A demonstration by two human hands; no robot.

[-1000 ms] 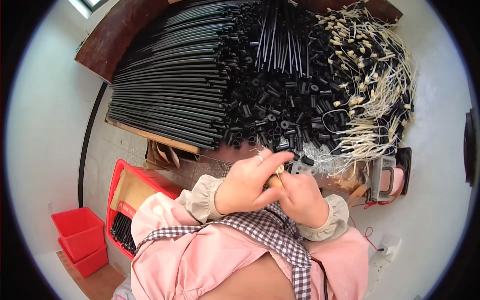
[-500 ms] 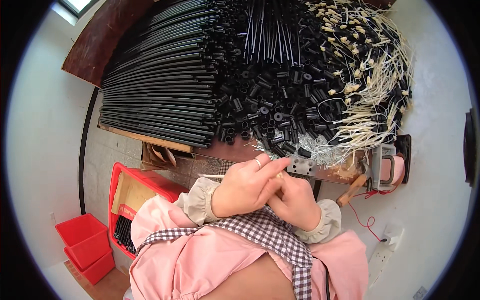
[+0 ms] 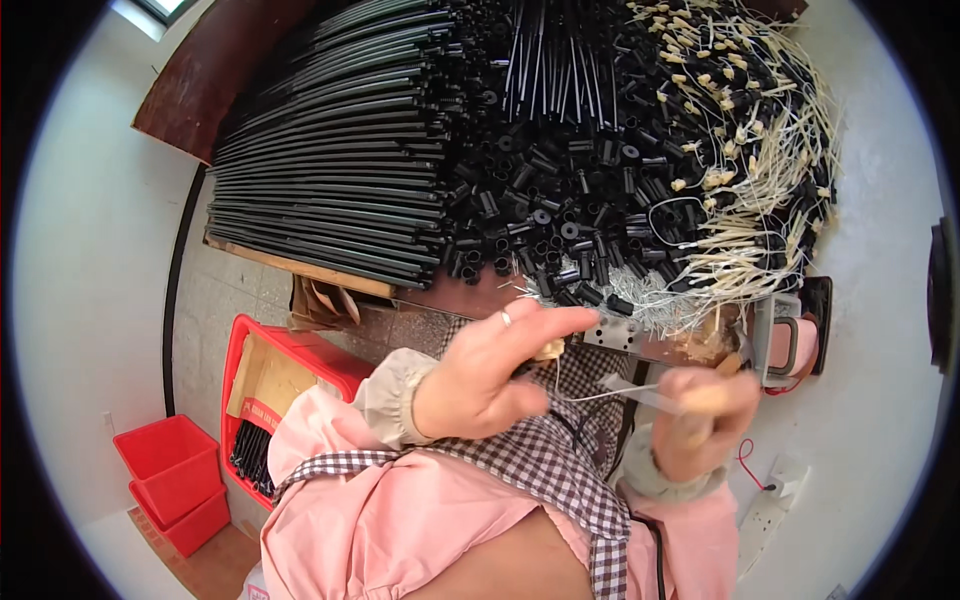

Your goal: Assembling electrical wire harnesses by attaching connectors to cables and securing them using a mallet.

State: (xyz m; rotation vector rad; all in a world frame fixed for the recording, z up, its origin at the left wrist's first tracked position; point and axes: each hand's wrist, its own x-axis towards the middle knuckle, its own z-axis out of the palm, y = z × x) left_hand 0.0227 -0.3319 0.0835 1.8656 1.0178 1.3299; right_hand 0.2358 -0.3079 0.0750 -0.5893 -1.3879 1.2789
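In the middle, my left hand [image 3: 490,375] pinches a small cream connector [image 3: 549,350] between the fingers. A thin white wire [image 3: 598,396] drops from the connector and curves toward the right. My right hand [image 3: 708,415], blurred by motion, is closed round a wooden-handled tool with a flat, pale blade [image 3: 640,394] pointing left. Its blade lies close to the wire; I cannot tell whether they touch. Both hands are above my checked apron, near the bench edge.
Long black tubes [image 3: 330,180] lie stacked on the bench, beside loose black sleeves [image 3: 545,220] and wired cream connectors [image 3: 770,170]. A drilled metal block [image 3: 614,335] sits at the front edge. A red crate [image 3: 300,350] and red bins [image 3: 168,465] stand left.
My hands have come apart. My right hand has moved right and now holds the wooden-handled tool that lay at the bench edge. The connector and its wire have come into view.
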